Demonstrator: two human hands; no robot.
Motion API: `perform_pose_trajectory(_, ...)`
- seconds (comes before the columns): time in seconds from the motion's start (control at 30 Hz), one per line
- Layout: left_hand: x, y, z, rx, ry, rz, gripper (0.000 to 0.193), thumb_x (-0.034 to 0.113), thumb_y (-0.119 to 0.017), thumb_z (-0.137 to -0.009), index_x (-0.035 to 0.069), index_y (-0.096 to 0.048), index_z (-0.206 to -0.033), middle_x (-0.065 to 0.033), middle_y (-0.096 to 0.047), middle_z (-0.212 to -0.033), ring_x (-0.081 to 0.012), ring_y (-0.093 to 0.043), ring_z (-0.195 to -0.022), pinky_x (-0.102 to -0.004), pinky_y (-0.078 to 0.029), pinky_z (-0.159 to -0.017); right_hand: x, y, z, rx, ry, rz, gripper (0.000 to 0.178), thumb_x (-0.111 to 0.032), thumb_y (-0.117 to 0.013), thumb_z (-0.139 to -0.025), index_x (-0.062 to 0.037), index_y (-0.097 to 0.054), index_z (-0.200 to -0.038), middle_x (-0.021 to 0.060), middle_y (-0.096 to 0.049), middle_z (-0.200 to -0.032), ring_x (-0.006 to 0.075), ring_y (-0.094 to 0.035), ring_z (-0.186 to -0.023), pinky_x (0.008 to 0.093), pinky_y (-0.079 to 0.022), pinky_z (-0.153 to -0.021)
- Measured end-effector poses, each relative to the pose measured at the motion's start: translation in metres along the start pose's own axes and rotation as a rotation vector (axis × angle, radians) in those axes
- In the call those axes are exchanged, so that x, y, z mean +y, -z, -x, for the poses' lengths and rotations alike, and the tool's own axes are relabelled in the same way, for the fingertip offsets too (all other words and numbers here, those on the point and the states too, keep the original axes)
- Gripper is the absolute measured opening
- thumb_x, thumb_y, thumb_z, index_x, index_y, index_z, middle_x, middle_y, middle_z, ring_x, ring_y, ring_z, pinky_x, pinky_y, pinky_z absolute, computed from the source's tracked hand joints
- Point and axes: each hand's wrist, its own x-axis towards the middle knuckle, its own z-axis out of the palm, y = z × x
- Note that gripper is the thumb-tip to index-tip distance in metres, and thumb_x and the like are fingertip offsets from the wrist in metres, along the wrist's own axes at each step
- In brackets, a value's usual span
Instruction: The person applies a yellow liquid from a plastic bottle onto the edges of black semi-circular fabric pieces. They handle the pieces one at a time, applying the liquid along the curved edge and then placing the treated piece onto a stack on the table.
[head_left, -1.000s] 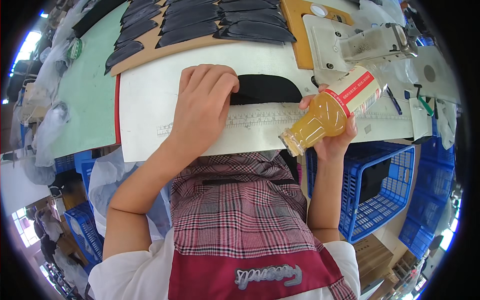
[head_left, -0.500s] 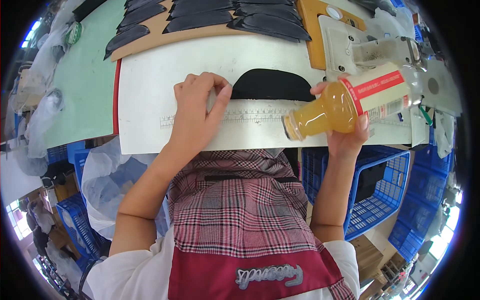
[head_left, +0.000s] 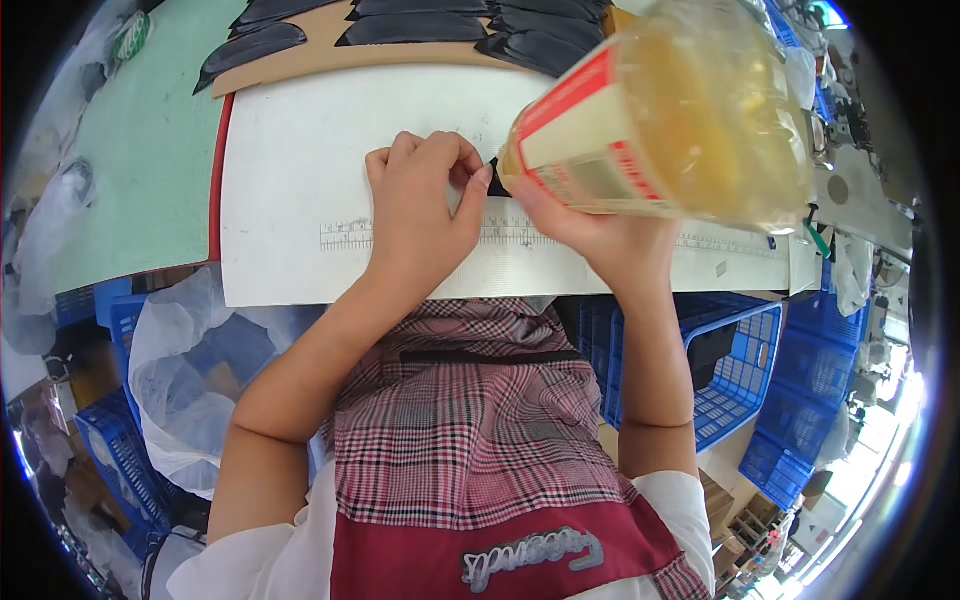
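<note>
My right hand [head_left: 610, 235] is wrapped round a clear bottle [head_left: 715, 120] of yellowish liquid with a cream and red label. The bottle is strongly tilted, its base raised, and its neck end is hidden at the black piece. Only a small part of that flat black piece [head_left: 497, 183] shows between my hands on the white board [head_left: 300, 165]. My left hand [head_left: 425, 205] has thumb and fingers pinched at the piece's left end. A printed ruler scale [head_left: 510, 234] runs along the board just nearer to me.
Several dark curved pieces [head_left: 420, 30] lie in rows on a brown board [head_left: 330, 62] at the back. To the left is a green tabletop [head_left: 150, 170] with a red edge. Below the table's edge are a white plastic bag [head_left: 185, 370] and a blue crate [head_left: 755, 370].
The bottle has been tipped up and brought leftward over the black piece, covering most of it. My left hand has shifted slightly right, staying at the piece's left end.
</note>
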Motion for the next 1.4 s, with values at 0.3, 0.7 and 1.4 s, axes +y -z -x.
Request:
perform_pose_trajectory(0.3,-0.003,-0.004,0.002,0.047,-0.086,-0.070,0.006,0.009,-0.059,-0.073,0.008,-0.054,-0.074,0.0011,-0.054,-0.067,-0.0167,-0.046,-0.073,-0.0333,-0.027,-0.077,0.024,0.019,0.026,-0.102,-0.091,0.220,0.051,-0.023,-0.080,-0.058,-0.0031,-0.059,-0.099,0.0063,-0.063,-0.093,0.0201,-0.061,-0.084,0.0330,-0.049,-0.071)
perform_pose_trajectory(0.7,-0.002,0.001,0.000,-0.065,0.007,-0.072,0.008,0.013,-0.058,-0.077,0.007,-0.052,-0.076,0.0009,-0.051,-0.073,-0.0158,-0.042,-0.074,-0.0312,-0.026,-0.079,0.042,0.104,0.037,0.352,-0.390,0.212,0.032,-0.011,-0.075,-0.065,0.0027,-0.060,-0.090,0.0063,-0.063,-0.082,0.0122,-0.060,-0.072,0.0246,-0.048,-0.067)
perform_pose_trajectory(1.4,0.002,-0.003,0.000,-0.056,-0.003,-0.064,0.007,0.012,-0.058,-0.076,0.007,-0.052,-0.076,0.0000,-0.049,-0.072,-0.0165,-0.041,-0.073,-0.0315,-0.027,-0.079,0.026,0.046,0.004,0.095,-0.158,0.098,0.041,-0.016,-0.079,-0.060,0.0034,-0.060,-0.091,0.0084,-0.063,-0.084,0.0141,-0.062,-0.074,0.0261,-0.050,-0.068)
